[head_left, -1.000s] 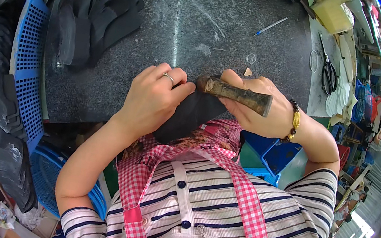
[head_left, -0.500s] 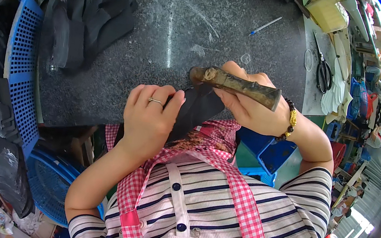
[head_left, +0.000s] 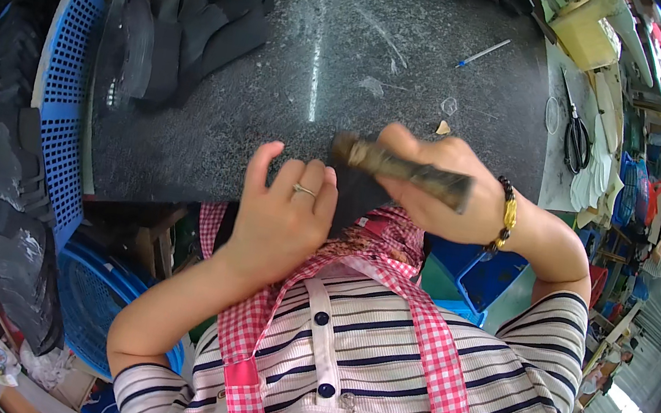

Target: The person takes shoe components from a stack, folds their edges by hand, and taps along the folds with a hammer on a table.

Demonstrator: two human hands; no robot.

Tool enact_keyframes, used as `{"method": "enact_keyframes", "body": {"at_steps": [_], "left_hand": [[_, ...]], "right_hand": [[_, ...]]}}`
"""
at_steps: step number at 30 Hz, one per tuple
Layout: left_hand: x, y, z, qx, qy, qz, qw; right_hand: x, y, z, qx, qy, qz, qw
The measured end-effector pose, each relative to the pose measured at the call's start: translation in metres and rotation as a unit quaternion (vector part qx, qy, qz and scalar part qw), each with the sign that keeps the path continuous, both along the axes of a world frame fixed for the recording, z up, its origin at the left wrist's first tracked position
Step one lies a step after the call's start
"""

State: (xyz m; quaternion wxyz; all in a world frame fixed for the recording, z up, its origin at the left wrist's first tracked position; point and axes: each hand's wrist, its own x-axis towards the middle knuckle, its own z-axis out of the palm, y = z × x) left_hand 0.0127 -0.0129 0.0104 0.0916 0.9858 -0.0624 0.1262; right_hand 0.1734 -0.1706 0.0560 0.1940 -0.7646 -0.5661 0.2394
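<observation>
**Brown tool [head_left: 408, 172] in your right hand [head_left: 435, 190], black piece [head_left: 355, 200] by your left hand [head_left: 287, 213]**

The brown tool looks like a hammer head: short, thick, dark and worn. It has a paler patch near the end that points to your left hand. The other end is over the back of your right hand. The whole tool looks blurry. Your right hand is closed, with its fingers wrapped below the tool and holding it.

The black piece is dark and flat, and it sits between your two hands, over your lap. You can see only a bit of it. Your left hand is half curled right beside it. I cannot tell if your left fingers pinch it or just touch it.

Half a second ago, the brown tool was sharp and clear. More of the black piece showed then, too. The fingers of your left hand were close together, but now the outside finger sticks up, apart from the rest. A small tan chip [head_left: 443, 128] shows on the table [head_left: 222, 130], just past your right hand; it was out of sight then. The pen [head_left: 483, 53] lies farther past that hand.
</observation>
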Motion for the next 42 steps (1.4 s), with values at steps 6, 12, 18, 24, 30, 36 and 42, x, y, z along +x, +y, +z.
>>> {"method": "enact_keyframes", "body": {"at_steps": [6, 12, 18, 24, 30, 36, 42], "left_hand": [[-0.006, 0.03, -0.002, -0.117, 0.008, -0.068, 0.991], [0.002, 0.045, -0.012, -0.186, -0.006, -0.109, 0.976], [0.004, 0.067, -0.008, -0.199, 0.005, -0.121, 0.972], [-0.009, 0.063, -0.007, -0.103, -0.01, -0.118, 0.988], [-0.012, 0.065, -0.014, -0.176, -0.006, -0.085, 0.981], [-0.016, 0.063, -0.014, -0.129, -0.028, -0.079, 0.988], [-0.029, 0.055, -0.024, -0.084, -0.1, -0.078, 0.988]], "right_hand": [[-0.004, 0.007, -0.001, 0.004, 0.014, 0.009, 1.0], [-0.009, 0.013, -0.004, 0.001, 0.011, 0.042, 0.999], [-0.017, 0.015, 0.012, -0.037, 0.026, 0.051, 0.998], [-0.02, 0.021, 0.005, 0.026, 0.11, 0.028, 0.993], [-0.01, 0.024, 0.003, -0.017, 0.04, 0.103, 0.994], [-0.028, 0.03, 0.004, -0.004, 0.048, 0.064, 0.997], [-0.031, 0.038, 0.004, -0.051, -0.005, 0.108, 0.993]]}}
